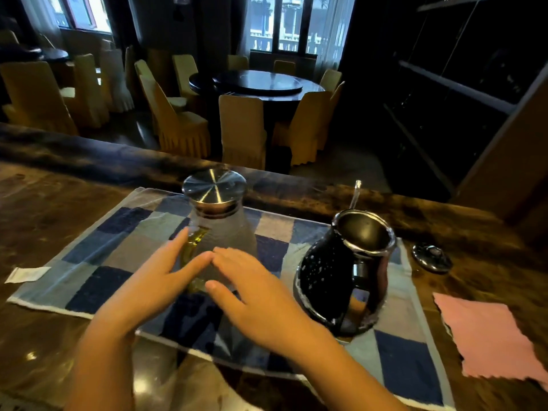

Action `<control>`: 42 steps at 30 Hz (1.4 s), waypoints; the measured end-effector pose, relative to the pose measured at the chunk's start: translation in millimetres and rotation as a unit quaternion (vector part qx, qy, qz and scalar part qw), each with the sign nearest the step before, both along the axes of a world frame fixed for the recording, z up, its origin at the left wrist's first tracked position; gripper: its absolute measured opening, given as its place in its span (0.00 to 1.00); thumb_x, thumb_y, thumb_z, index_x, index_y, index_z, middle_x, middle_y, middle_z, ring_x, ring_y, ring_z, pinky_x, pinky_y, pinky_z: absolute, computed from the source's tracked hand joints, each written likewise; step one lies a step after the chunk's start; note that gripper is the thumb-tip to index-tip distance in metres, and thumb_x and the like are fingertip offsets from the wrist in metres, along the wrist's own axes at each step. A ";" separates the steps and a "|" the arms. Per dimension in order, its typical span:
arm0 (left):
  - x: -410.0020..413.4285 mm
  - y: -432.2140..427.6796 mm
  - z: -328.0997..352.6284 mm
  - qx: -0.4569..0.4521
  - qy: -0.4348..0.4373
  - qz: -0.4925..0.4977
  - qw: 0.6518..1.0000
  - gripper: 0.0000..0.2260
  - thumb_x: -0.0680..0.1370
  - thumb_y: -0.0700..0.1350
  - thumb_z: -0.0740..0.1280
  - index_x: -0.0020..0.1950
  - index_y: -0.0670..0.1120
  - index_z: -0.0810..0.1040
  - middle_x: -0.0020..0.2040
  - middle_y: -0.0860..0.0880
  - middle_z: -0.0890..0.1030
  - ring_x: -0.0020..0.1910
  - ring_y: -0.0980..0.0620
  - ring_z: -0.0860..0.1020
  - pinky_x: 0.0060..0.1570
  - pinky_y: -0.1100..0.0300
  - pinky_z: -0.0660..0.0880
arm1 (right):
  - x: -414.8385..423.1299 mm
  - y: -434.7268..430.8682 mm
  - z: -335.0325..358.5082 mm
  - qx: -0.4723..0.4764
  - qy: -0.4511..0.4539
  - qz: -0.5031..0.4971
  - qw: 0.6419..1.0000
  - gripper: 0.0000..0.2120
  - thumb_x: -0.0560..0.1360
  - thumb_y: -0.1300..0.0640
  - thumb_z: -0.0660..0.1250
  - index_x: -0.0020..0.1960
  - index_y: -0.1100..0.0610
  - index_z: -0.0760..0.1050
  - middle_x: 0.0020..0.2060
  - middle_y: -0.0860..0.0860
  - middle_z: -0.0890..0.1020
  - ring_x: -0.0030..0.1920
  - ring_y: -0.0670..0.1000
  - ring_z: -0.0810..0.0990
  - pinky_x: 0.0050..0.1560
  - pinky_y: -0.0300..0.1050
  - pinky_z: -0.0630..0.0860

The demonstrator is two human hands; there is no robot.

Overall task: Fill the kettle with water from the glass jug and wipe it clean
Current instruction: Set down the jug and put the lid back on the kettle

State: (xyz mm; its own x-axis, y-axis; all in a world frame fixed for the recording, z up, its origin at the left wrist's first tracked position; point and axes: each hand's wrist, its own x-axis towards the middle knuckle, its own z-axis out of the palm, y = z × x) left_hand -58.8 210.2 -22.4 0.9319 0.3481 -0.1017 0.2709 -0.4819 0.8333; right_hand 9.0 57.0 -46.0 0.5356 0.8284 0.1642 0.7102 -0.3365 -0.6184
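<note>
Both hands, left (154,280) and right (255,292), reach with grips apart toward the steel-lidded glass jug (219,221); next, grasp, uncap, pour into the open black kettle (347,274).

Dim room, daylight from far windows (284,25), glare on the jug lid (214,185), edges bowed.

One head-worn wide-angle camera looks forward and down from close above the counter (444,232). Both hands reach in from the bottom edge, near the lens. Beyond the counter's far edge, the view runs across a dining room to the windows (281,22).
</note>
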 end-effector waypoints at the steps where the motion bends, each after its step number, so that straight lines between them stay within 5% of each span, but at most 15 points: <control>1: -2.1 -2.3 6.8 0.066 0.019 0.004 0.998 0.33 0.67 0.62 0.60 0.72 0.59 0.60 0.70 0.56 0.68 0.71 0.55 0.65 0.70 0.57 0.63 | 1.7 -12.2 10.1 -0.039 -0.055 0.006 0.998 0.26 0.81 0.45 0.55 0.75 0.53 0.58 0.76 0.49 0.60 0.76 0.49 0.55 0.74 0.47 0.52; 4: -5.6 -13.5 29.5 0.216 0.020 0.008 0.976 0.39 0.63 0.68 0.56 0.72 0.61 0.49 0.76 0.55 0.52 0.74 0.56 0.49 0.75 0.44 0.47 | 7.5 -51.0 40.2 -0.097 -0.150 -0.004 0.984 0.29 0.80 0.43 0.54 0.77 0.52 0.53 0.78 0.49 0.54 0.77 0.49 0.47 0.75 0.51 0.45; 9: 6.1 -60.9 55.2 0.346 -0.012 -0.096 0.933 0.35 0.63 0.77 0.46 0.67 0.69 0.41 0.72 0.63 0.43 0.71 0.63 0.40 0.71 0.57 0.39 | 27.5 -114.0 71.7 -0.133 -0.234 -0.037 0.962 0.30 0.79 0.39 0.53 0.77 0.49 0.52 0.78 0.47 0.52 0.77 0.47 0.44 0.75 0.49 0.42; 13: 25.3 -104.0 55.9 0.371 -0.003 -0.141 0.918 0.36 0.62 0.77 0.39 0.67 0.66 0.36 0.72 0.63 0.38 0.70 0.64 0.37 0.69 0.60 0.37 | 53.5 -159.7 75.4 -0.135 -0.245 -0.092 0.956 0.29 0.79 0.38 0.51 0.77 0.46 0.52 0.78 0.44 0.52 0.77 0.45 0.44 0.73 0.44 0.39; 17: 47.8 -132.4 52.8 0.350 -0.008 -0.142 0.926 0.43 0.62 0.73 0.45 0.75 0.60 0.41 0.77 0.58 0.43 0.76 0.59 0.42 0.75 0.56 0.43 | 84.7 -201.0 66.0 -0.137 -0.195 -0.135 0.962 0.28 0.78 0.38 0.53 0.76 0.44 0.54 0.77 0.43 0.55 0.77 0.44 0.46 0.74 0.46 0.46; 21: 70.9 -156.2 42.0 0.305 -0.012 -0.124 0.944 0.44 0.65 0.72 0.54 0.77 0.57 0.46 0.78 0.56 0.50 0.77 0.57 0.49 0.74 0.55 0.52 | 120.9 -239.0 43.9 -0.138 -0.101 -0.167 0.971 0.29 0.78 0.39 0.56 0.76 0.45 0.56 0.77 0.44 0.56 0.76 0.45 0.50 0.71 0.39 0.48; 28: 94.0 -182.0 24.0 0.277 -0.084 -0.070 0.955 0.37 0.63 0.66 0.70 0.68 0.57 0.63 0.68 0.58 0.71 0.65 0.58 0.69 0.55 0.62 0.67 | 194.7 -298.1 -10.2 -0.217 -0.026 -0.252 0.943 0.26 0.79 0.44 0.59 0.75 0.51 0.61 0.75 0.51 0.63 0.74 0.51 0.61 0.71 0.48 0.61; 35: 101.3 -181.0 14.7 0.239 -0.059 -0.013 0.969 0.44 0.67 0.59 0.73 0.76 0.50 0.55 0.74 0.52 0.65 0.71 0.52 0.66 0.69 0.50 0.66 | 229.8 -328.8 -57.3 -0.188 -0.061 -0.325 0.925 0.15 0.75 0.45 0.66 0.59 0.49 0.73 0.53 0.48 0.78 0.48 0.47 0.77 0.45 0.45 0.78; 38: 102.2 -181.4 14.8 0.228 -0.049 -0.010 0.972 0.44 0.67 0.58 0.73 0.76 0.50 0.55 0.74 0.51 0.65 0.72 0.52 0.65 0.70 0.51 0.65 | 233.2 -327.7 -66.0 -0.111 -0.075 -0.361 0.923 0.14 0.74 0.48 0.69 0.53 0.47 0.67 0.43 0.45 0.77 0.39 0.44 0.77 0.36 0.43 0.76; 42: 102.8 -182.2 13.1 0.214 -0.046 -0.005 0.976 0.43 0.67 0.57 0.74 0.76 0.49 0.56 0.73 0.51 0.67 0.71 0.52 0.66 0.68 0.56 0.64 | 243.9 -321.9 -71.4 -0.135 -0.078 -0.355 0.922 0.10 0.74 0.46 0.68 0.49 0.48 0.69 0.37 0.45 0.76 0.37 0.45 0.75 0.30 0.40 0.68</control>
State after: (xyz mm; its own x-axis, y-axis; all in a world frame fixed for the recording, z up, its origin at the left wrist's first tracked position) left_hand 44.0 28.0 -9.3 0.9341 0.3301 0.1356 0.1972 -0.7941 0.5750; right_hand 252.9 -264.9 -117.3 0.9457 0.3002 0.1249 0.3251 -0.8772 -0.3534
